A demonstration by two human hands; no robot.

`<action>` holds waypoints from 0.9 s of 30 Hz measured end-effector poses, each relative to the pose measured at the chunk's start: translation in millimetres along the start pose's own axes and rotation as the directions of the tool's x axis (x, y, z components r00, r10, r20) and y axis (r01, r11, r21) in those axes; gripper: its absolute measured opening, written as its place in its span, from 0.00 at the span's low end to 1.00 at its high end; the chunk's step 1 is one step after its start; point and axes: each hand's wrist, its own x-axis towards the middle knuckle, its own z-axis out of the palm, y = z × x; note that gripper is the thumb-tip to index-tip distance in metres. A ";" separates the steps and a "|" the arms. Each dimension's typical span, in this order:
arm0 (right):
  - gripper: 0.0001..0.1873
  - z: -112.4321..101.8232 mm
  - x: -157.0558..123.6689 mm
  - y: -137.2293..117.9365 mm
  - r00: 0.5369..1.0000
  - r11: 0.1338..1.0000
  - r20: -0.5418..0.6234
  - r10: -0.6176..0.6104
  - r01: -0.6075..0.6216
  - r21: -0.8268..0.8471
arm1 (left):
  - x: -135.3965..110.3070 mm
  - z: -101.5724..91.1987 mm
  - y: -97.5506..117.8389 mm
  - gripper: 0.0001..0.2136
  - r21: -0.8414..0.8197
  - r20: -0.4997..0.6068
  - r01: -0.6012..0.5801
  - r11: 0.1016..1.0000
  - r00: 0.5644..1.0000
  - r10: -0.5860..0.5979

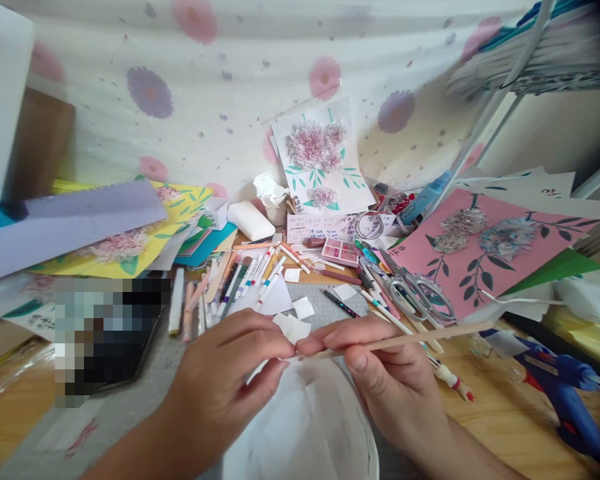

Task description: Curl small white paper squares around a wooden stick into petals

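My right hand (397, 377) is closed around a flat wooden stick (445, 335), which points out to the right past the fingers. Opposite it, my left hand (230, 373) has thumb and fingers pinched beside the stick's left tip. Whatever that pinch holds is too small and hidden to name. Below both hands is a white bowl (375, 448) with pale paper pieces (300, 417) inside. Just beyond the fingertips lies a small white paper piece (291, 325), partly covered by the hands.
Markers (250, 280) crowd the mat ahead. Scissors (405, 299) lie to the right, near a blue glue gun (560, 380). A paper-flower picture (320, 160) stands at the back. A pink flower sheet (500, 247) is at right, a yellow one (125, 250) at left, behind a dark blurred device (130, 333).
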 end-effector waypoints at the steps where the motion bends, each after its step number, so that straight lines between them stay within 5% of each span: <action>1: 0.09 0.0 -0.1 0.1 1.000 1.000 0.002 -0.004 0.004 0.005 | 0.0 0.0 0.3 0.10 -0.001 -0.002 0.002 1.000 1.000 -0.002; 27: 0.10 -1.6 0.1 -0.4 0.999 0.999 0.017 0.037 -0.036 -0.026 | 1.8 0.5 1.0 0.10 0.002 0.005 0.030 1.000 1.000 -0.030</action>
